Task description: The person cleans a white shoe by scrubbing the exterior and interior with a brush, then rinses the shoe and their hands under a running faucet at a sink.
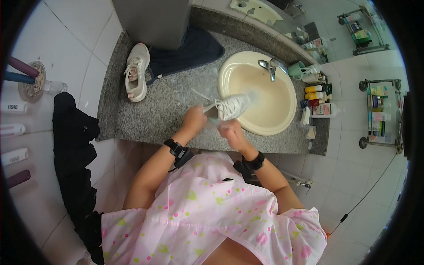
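A white lace-up sneaker (232, 107) is held over the near left rim of the cream oval washbasin (289, 115), its toe toward the bowl. My left hand (195, 119) is closed on the sneaker's opening end, and a loose white lace sticks out above it. Just below the sneaker's side, my right hand (233, 132) is curled into a fist; what it grips, if anything, is hidden. Something pale shows between the hands, too blurred to name. A second white sneaker (138, 73) with a pinkish inside rests at the counter's far left.
A dark cloth (187, 55) lies behind, beside a grey box-like block (152, 20). The chrome faucet (268, 68) rises at the basin's back. Bottles (313, 96) and a green cup (297, 70) line the right. Black cloth (73, 145) hangs on the left wall; a shelf rack (380, 143) is at right.
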`<state>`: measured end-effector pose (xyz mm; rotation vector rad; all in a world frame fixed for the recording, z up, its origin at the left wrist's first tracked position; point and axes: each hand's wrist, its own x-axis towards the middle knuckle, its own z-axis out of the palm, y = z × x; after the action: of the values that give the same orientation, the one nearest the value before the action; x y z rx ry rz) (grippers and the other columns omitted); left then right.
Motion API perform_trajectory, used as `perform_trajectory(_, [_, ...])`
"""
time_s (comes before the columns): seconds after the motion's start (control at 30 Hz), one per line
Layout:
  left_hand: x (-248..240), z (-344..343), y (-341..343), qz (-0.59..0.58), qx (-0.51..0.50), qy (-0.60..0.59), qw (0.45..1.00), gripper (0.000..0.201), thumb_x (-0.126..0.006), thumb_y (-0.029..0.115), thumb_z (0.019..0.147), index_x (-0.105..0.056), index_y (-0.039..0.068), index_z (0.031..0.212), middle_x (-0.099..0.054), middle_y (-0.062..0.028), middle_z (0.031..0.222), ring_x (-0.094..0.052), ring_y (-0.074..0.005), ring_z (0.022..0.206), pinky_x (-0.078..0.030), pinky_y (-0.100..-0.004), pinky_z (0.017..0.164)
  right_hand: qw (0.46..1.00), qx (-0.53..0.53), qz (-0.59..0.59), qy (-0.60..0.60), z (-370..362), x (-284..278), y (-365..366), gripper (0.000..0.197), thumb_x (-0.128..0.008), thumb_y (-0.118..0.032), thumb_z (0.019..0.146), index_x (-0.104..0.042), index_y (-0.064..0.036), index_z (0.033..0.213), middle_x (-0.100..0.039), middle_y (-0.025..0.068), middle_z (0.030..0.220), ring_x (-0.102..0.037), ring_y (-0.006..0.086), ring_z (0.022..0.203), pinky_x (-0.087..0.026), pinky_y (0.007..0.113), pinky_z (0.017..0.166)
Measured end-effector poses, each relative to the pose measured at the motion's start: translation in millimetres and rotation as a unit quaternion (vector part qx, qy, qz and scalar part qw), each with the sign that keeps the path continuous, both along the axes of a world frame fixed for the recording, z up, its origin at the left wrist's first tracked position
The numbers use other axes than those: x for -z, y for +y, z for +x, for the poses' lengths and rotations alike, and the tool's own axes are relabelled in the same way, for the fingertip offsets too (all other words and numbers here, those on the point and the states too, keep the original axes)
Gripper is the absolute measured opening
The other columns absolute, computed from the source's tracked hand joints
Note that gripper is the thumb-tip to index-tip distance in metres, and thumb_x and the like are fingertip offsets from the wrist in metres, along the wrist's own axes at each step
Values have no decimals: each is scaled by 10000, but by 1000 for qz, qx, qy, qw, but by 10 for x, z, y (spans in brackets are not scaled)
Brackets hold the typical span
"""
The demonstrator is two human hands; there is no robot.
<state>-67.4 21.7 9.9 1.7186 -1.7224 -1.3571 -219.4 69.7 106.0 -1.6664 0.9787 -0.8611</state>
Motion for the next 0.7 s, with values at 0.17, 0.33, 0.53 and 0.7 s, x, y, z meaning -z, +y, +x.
perform_trajectory(0.17, [168, 15, 3, -54, -7, 19, 998, 203, -611, 61, 733, -584, -19, 917, -636, -243, 824, -622, -431, 802, -494, -510, 703, 999, -38, 7, -23, 32, -183, -33, 306, -429, -152, 819, -376, -4, 557, -391, 121, 546, -359, 279, 494, -325, 369, 501])
perform_trajectory(0.33, [310, -3, 33, -205, 34, -61, 976, 218, -566, 55, 763, -541, -39, 957, -629, -213, 730, -624, -330, 507, -512, -430, 484, 998, -58, -25, 23, 81, -31, -44, 305, -450, -159, 814, -374, -12, 558, -379, 126, 543, -360, 279, 496, -322, 367, 504])
perform_trajectory(0.53, [111, -42, -19, -69, 42, -33, 996, 191, -567, 64, 765, -535, -26, 930, -627, -198, 715, -624, -309, 499, -502, -429, 470, 993, -85, -77, 36, 67, 32, 46, 291, -449, -156, 812, -376, -17, 567, -366, 132, 538, -355, 283, 495, -330, 377, 518])
perform_trajectory(0.7, [139, -36, -32, -63, 46, -36, 996, 193, -563, 58, 771, -537, -37, 937, -631, -189, 720, -625, -279, 488, -504, -395, 459, 999, -41, -16, -6, 36, -116, 68, 290, -436, -163, 791, -344, -12, 561, -345, 113, 534, -338, 273, 492, -318, 369, 512])
